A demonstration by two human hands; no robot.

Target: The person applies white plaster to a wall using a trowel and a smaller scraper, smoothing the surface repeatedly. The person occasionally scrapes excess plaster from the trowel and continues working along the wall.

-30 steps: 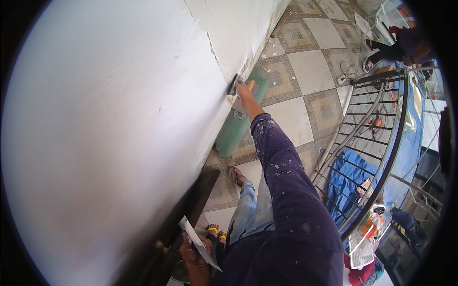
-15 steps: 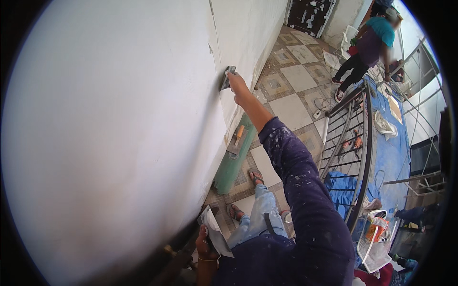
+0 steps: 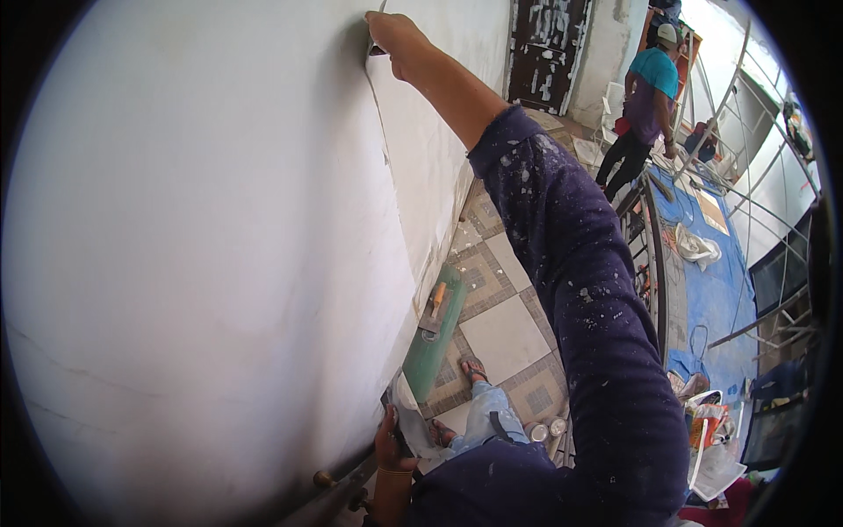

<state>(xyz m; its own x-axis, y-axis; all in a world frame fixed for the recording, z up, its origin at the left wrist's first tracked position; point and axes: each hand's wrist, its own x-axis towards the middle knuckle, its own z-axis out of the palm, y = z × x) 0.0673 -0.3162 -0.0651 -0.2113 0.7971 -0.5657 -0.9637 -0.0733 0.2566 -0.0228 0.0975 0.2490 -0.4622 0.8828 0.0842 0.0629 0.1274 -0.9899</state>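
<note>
My right hand is raised high on the white wall, its fingers closed round a putty knife. Most of the knife is hidden behind the hand; only small edges show. A crack runs down the wall below that hand. Low by the wall, my left hand grips a flat plate with pale filler on it. A trowel with an orange-brown handle lies on a long green rounded object on the floor near my feet.
Patterned tiles cover the floor. Cans stand beside my legs. To the right are a metal railing, a blue sheet and a basket of items. Another person stands farther back near metal frames; a patched dark door is behind.
My right hand has moved up and slightly left along the wall with the putty knife. The other person stands more upright. My left hand still grips the plate low down.
</note>
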